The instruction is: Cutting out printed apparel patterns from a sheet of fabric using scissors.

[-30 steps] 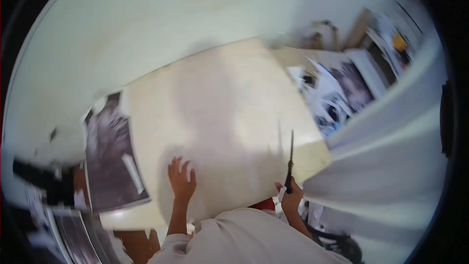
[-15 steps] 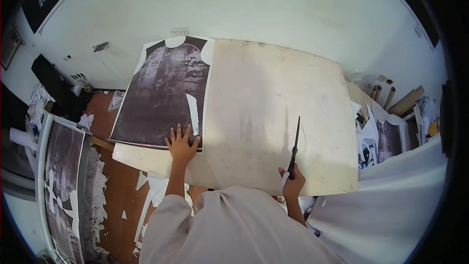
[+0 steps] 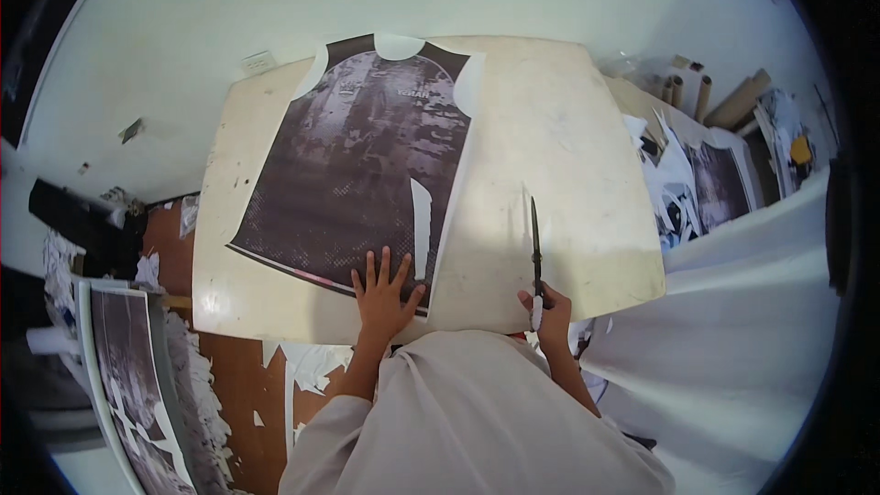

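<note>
A dark printed jersey panel [image 3: 348,156] with white neck and armhole areas lies flat on a pale, worn table. My left hand [image 3: 387,293] rests on its lower edge, palm down and fingers spread. Just beyond the thumb, a narrow white strip [image 3: 422,229] lies on the panel. Right of the panel, my right hand [image 3: 552,313] is closed round the handles of a pair of black scissors [image 3: 536,243]. Their blades point away from me over bare tabletop, apart from the panel.
The table [image 3: 587,192] backs onto a pale wall with a socket [image 3: 258,62]. Cardboard tubes [image 3: 703,96] and printed pieces lie at the right, near a white curtain [image 3: 715,339]. White scraps [image 3: 316,365] litter the brown floor; another printed sheet [image 3: 126,339] hangs lower left.
The panel has slid right across the table under my left hand, baring tabletop on its left. My view has shifted. The scissors stay in my right hand, blades now tilted slightly left.
</note>
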The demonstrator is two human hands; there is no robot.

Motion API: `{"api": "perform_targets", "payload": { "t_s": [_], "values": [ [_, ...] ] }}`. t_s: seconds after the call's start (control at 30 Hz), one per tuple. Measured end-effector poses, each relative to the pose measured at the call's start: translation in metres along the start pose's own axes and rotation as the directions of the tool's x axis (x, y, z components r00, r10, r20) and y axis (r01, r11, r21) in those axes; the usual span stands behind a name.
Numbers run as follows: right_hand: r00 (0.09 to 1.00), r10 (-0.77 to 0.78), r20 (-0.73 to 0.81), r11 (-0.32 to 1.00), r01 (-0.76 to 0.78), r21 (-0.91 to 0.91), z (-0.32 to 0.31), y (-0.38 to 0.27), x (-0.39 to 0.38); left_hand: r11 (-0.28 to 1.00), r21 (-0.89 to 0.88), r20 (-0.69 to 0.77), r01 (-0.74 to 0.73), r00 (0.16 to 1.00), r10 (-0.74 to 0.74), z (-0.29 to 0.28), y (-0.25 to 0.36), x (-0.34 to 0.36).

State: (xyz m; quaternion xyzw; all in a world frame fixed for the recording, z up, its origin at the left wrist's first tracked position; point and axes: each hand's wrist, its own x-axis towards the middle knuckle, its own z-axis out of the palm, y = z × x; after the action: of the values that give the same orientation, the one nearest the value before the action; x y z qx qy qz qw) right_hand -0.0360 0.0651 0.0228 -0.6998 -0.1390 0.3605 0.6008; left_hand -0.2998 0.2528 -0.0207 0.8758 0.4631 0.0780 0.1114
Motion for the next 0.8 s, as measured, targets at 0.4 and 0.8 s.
{"api": "perform_targets", "payload": {
  "t_s": [0.4,0.8],
  "values": [
    [0.942,0.330,0.061,0.944,-0.331,0.004,-0.093,-0.039,0.076,0.988,-0.018,0.295,-0.156,0.943,0.154,-0.034,0.054,-0.030],
    [0.901,0.400,0.168,0.887,-0.427,0.178,-0.156,-0.013,0.080,0.917,-0.131,-0.101,-0.376,0.926,0.365,0.061,0.236,0.173]
  ]
}}
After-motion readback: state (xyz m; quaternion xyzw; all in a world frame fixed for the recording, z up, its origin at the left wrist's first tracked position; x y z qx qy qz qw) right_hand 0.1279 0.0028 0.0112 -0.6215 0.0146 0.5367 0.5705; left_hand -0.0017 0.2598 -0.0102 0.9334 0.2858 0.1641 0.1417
